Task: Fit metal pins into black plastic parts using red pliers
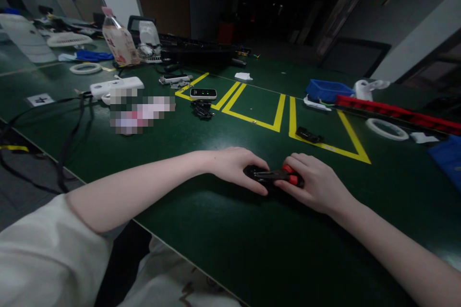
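Observation:
My right hand [319,182] is wrapped round the red and black handles of a pair of pliers [276,175]. The jaws point left, toward a small black part [251,171] that my left hand [236,165] grips between thumb and fingers. Metal jaws overlap the part, but whether they bite on it I cannot tell. Both hands rest low over the green table. Beyond them, a black piece [309,135] lies by the right yellow-taped outline, and a bundle of black pieces [202,109] lies by the left one.
A green table [201,244] bears yellow tape outlines [252,121]. Behind are a black device with green lights [203,93], a white power strip [117,87] with black cables, and a bottle [120,43]. To the right are a blue bin [328,90], a red strip [396,112] and a white ring [387,129].

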Demonstrator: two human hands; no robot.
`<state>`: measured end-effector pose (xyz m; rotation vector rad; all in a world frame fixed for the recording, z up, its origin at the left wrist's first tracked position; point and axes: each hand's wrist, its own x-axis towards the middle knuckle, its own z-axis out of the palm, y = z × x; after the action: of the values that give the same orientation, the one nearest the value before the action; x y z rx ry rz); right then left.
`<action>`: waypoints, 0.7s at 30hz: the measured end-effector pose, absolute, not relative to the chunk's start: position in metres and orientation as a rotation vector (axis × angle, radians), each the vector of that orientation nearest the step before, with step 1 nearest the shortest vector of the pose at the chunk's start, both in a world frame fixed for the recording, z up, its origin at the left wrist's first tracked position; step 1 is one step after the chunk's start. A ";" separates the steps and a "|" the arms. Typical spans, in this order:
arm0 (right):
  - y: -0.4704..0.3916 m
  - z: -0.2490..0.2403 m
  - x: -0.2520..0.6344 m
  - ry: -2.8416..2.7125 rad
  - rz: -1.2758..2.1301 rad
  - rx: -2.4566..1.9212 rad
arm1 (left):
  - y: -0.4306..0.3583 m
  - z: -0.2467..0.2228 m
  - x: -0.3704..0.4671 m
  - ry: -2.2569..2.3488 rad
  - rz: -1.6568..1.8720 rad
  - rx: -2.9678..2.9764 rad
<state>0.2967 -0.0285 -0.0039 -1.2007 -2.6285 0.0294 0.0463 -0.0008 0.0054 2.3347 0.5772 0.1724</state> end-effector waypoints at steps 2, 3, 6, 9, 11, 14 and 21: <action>-0.029 -0.004 0.297 -2.626 0.028 -1.196 | -0.001 0.005 0.047 0.596 0.174 2.338; -0.029 -0.004 0.297 -2.624 0.027 -1.194 | -0.002 0.005 0.047 0.607 0.177 2.341; -0.031 -0.004 0.296 -2.614 0.027 -1.191 | -0.002 0.005 0.048 0.633 0.185 2.345; -0.031 -0.004 0.296 -2.607 0.027 -1.183 | -0.002 0.004 0.049 0.649 0.189 2.345; -0.031 -0.004 0.295 -2.606 0.027 -1.175 | -0.002 0.005 0.049 0.651 0.188 2.342; -0.029 -0.004 0.296 -2.606 0.021 -1.167 | -0.002 0.006 0.049 0.644 0.180 2.328; -0.022 -0.007 0.303 -2.593 0.011 -1.151 | -0.003 0.008 0.046 0.610 0.148 2.252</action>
<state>0.3032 -0.0224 -0.0072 -1.1509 -2.5925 0.0107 0.0456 -0.0029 0.0082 2.2521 0.6095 0.1484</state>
